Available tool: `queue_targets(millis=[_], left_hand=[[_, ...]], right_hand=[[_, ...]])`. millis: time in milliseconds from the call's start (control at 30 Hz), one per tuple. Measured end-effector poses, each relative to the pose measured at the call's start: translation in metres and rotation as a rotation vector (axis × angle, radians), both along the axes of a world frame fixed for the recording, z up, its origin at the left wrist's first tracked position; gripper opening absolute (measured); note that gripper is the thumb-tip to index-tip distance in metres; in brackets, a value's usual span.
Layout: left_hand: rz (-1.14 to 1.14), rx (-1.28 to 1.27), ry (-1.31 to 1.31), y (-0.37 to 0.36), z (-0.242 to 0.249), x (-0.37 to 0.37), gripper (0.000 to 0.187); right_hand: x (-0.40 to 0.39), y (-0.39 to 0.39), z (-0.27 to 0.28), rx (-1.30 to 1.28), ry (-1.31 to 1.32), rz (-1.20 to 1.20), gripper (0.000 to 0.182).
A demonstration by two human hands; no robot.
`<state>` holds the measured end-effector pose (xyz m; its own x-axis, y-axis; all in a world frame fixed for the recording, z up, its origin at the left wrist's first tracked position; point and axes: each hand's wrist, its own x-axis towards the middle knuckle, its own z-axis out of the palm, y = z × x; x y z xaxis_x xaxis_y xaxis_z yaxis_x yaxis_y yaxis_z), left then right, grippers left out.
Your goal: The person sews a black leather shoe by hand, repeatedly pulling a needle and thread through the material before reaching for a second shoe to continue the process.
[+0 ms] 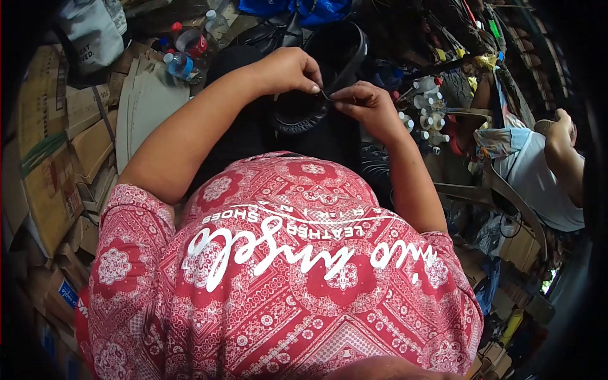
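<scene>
My left hand pinches the edge of a thin dark strip between thumb and fingertips. From the other side, my right hand grips the same strip, its thumb and index finger pressed together close to the left fingertips. Just beneath lies a black, glossy rounded piece with a ridged rim, resting over my lap; whether the strip belongs to it I cannot tell. Behind the hands stands a black round container with a thick rim.
Plastic bottles stand at the upper left, near stacked cardboard. Several white-capped bottles cluster right of my right hand. Farther right, a person in a white shirt sits by a chair. Blue plastic lies at the top.
</scene>
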<state>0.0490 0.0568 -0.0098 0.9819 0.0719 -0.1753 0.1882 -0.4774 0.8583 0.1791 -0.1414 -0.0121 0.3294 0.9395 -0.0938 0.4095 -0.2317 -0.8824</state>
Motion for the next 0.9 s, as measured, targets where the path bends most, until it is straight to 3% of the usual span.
queue_targets(millis=[133, 200, 233, 300, 400, 533, 600, 633, 900], left_hand=[[0.047, 0.083, 0.037, 0.009, -0.003, -0.027, 0.02], [0.23, 0.131, -0.156, 0.013, -0.008, -0.042, 0.031], [0.213, 0.098, -0.191, 0.014, -0.006, -0.051, 0.042], [0.257, 0.177, -0.221, 0.009, -0.008, -0.063, 0.044], [0.371, 0.286, -0.365, -0.01, -0.013, -0.071, 0.047], [0.407, 0.183, -0.455, -0.019, -0.016, -0.069, 0.028], [0.335, 0.457, -0.571, -0.015, -0.025, -0.064, 0.022], [0.336, 0.456, -0.574, -0.016, -0.026, -0.063, 0.022], [0.378, 0.459, -0.555, -0.016, -0.033, -0.058, 0.017]], right_hand=[[-0.011, 0.012, 0.011, 0.045, -0.225, 0.057, 0.021], [-0.011, 0.012, 0.013, 0.088, -0.372, 0.061, 0.021], [-0.012, 0.011, 0.013, 0.084, -0.374, 0.066, 0.021], [-0.016, 0.009, 0.015, 0.105, -0.604, 0.102, 0.022], [-0.019, 0.003, 0.014, 0.14, -0.695, 0.103, 0.025], [-0.012, 0.004, 0.013, -0.03, -0.428, 0.048, 0.025], [0.001, 0.008, 0.005, -0.024, -0.199, 0.085, 0.025], [0.007, 0.011, 0.005, -0.072, -0.16, 0.143, 0.023], [0.017, 0.027, 0.009, -0.071, -0.137, 0.22, 0.02]])
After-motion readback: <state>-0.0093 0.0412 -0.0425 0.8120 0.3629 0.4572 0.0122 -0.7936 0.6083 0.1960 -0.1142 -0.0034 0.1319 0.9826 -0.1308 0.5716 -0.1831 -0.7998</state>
